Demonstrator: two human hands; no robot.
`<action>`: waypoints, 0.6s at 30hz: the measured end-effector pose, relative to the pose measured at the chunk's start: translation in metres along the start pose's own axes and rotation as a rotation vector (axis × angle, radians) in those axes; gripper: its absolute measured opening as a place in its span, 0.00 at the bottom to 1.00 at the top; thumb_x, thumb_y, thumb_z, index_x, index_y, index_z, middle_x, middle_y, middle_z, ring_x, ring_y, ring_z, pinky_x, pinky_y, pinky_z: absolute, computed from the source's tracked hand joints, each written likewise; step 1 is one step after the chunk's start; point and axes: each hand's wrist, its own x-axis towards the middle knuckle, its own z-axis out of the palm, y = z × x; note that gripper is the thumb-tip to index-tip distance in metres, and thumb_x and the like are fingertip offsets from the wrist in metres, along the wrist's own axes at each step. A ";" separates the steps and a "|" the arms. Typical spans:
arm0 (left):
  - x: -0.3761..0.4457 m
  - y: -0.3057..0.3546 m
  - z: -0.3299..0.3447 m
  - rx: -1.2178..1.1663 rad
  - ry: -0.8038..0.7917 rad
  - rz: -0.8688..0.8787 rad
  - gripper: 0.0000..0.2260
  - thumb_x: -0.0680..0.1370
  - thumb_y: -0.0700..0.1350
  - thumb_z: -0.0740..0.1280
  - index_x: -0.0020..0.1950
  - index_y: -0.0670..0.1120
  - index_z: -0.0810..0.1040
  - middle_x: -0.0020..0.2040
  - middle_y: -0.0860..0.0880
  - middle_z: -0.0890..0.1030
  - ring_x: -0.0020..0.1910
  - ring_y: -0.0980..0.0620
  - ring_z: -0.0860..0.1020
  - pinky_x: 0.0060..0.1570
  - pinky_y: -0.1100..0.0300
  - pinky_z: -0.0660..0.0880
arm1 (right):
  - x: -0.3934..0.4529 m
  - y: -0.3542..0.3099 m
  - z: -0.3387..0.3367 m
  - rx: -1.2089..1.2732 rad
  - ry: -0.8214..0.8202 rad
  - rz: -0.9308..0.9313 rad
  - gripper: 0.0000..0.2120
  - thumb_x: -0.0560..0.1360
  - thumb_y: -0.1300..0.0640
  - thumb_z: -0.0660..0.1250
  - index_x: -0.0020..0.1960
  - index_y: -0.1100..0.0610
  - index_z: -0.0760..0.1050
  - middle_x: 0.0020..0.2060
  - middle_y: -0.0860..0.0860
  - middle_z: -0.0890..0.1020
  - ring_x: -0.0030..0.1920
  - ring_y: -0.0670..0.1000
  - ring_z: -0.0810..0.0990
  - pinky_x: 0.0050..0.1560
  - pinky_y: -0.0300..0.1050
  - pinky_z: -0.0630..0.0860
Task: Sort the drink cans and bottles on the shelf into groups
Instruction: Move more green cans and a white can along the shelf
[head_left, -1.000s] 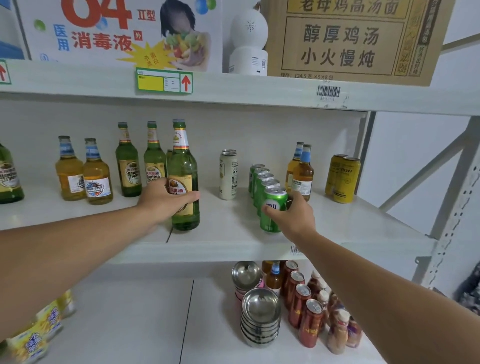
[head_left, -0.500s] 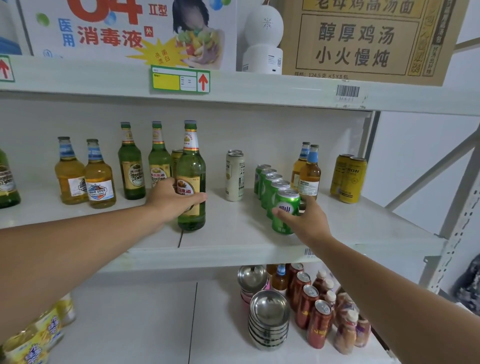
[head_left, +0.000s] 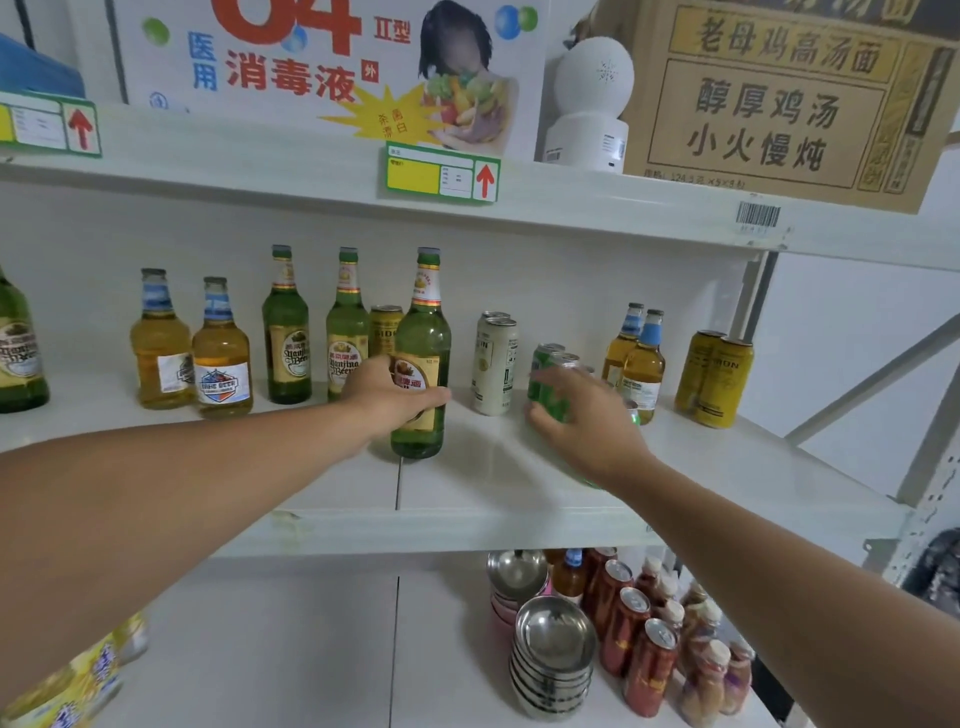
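the left hand is wrapped around the lower body of a tall green bottle, fingers curled over its yellow label so that most of the print is covered; the bottle stands upright near the front of the middle shelf. the right hand reaches over the row of green cans, its fingers blurred by motion; they look spread across the front of the row, but whether they close on a can cannot be told. the hand hides the nearer cans, and only two can tops and a smear of green show past it.

just behind the held bottle, a yellow can is half hidden, with only its top and part of its lettering visible. left of it stand two more green bottles, upright and side by side, then two amber bottles with blue neck labels. at the far left edge another green bottle is cut off by the frame. between the hands stand two tall white cans, one behind the other, the rear one mostly covered. right of the green cans are two more amber bottles, one partly masking the other, and further right a pair of yellow cans. on the lower shelf, stacked steel bowls sit beside red cans, with small bottles behind them too blurred to identify.
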 end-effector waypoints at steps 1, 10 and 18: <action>0.003 -0.001 0.001 -0.003 -0.007 0.000 0.30 0.69 0.57 0.85 0.67 0.49 0.80 0.59 0.50 0.85 0.61 0.47 0.82 0.65 0.47 0.80 | 0.005 -0.002 0.008 -0.008 -0.066 0.002 0.26 0.78 0.38 0.66 0.73 0.46 0.76 0.66 0.49 0.81 0.60 0.50 0.81 0.61 0.53 0.81; 0.053 -0.011 0.026 0.023 -0.018 -0.032 0.29 0.70 0.56 0.85 0.66 0.50 0.79 0.59 0.50 0.84 0.61 0.46 0.81 0.64 0.48 0.79 | 0.049 0.017 0.068 0.020 -0.220 0.126 0.31 0.77 0.42 0.69 0.77 0.52 0.72 0.74 0.53 0.75 0.67 0.55 0.79 0.66 0.52 0.77; 0.105 -0.021 0.057 0.003 0.022 -0.075 0.26 0.72 0.54 0.84 0.65 0.50 0.79 0.56 0.50 0.84 0.59 0.47 0.81 0.64 0.49 0.79 | 0.089 0.044 0.092 -0.001 -0.289 0.210 0.28 0.79 0.45 0.69 0.76 0.54 0.71 0.74 0.55 0.73 0.68 0.58 0.77 0.64 0.52 0.77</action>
